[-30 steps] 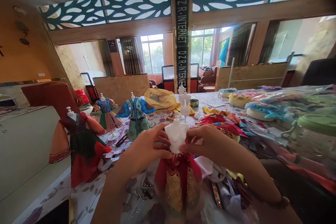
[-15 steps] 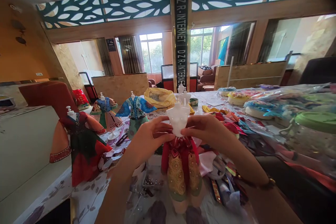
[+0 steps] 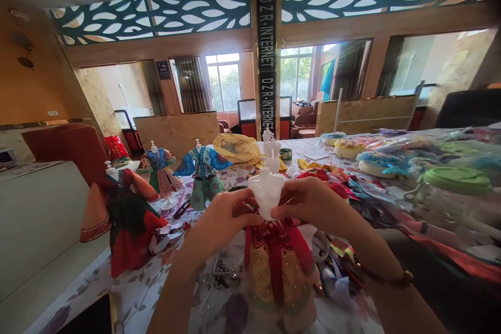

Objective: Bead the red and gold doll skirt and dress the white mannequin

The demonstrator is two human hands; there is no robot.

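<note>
A small white mannequin torso [image 3: 266, 192] stands upright between my two hands, at the centre of the head view. From its waist hangs a doll skirt [image 3: 279, 266] of red, gold and green cloth with red ribbons. My left hand [image 3: 230, 211] grips the torso's left side, thumb at the waist. Against the other side press the thumb and fingers of my right hand [image 3: 307, 198], so both hands are closed on it. Some fingertips are hidden behind the torso. More white mannequin torsos [image 3: 273, 150] stand just beyond.
Dressed doll forms stand at left: a red-and-green dress [image 3: 131, 219], a blue outfit [image 3: 202, 172] and a patterned one [image 3: 157, 167]. Fabric scraps [image 3: 352, 188] and a green-lidded jar [image 3: 456, 182] lie right. A dark phone-like slab [image 3: 88, 315] is near the front edge, a yellow bag [image 3: 237, 148] behind.
The torso and both hands sit slightly lower in view. The skirt has swung and spread, its red ribbons now hanging differently. My grip on the torso stays the same.
</note>
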